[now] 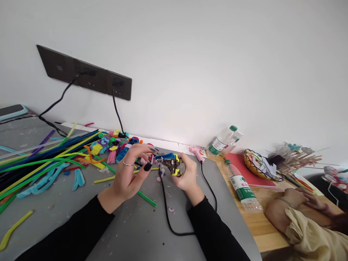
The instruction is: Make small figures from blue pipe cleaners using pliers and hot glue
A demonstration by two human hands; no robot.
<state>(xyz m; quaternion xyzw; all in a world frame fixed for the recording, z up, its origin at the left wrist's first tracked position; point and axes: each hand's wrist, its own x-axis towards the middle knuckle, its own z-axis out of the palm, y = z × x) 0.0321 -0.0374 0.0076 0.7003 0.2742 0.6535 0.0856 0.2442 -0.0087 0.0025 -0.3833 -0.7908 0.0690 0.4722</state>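
Observation:
My right hand [187, 172] is wrapped round wire-cutting pliers [172, 165] with yellow and black handles, their jaws toward my left hand. Thumb and fingertips of my left hand [132, 168] are drawn together at a small pink piece [152, 158], just left of the pliers. A blue fuzzy stem piece [165, 156] shows along the pliers; I cannot tell whether it is held or lies behind. Small pink scraps [171, 210] lie below on the grey mat [136, 232]. Behind my left hand is a cluster of colourful pipe-cleaner figures [111, 145].
Long pipe cleaners [51, 159] spread over the left side. A pink glue gun [197, 153] lies near the wall, its black cable [167, 217] looping across the mat. Water bottles [243, 192], a yellow basket [258, 166] and another person's arms [285, 208] are on the right.

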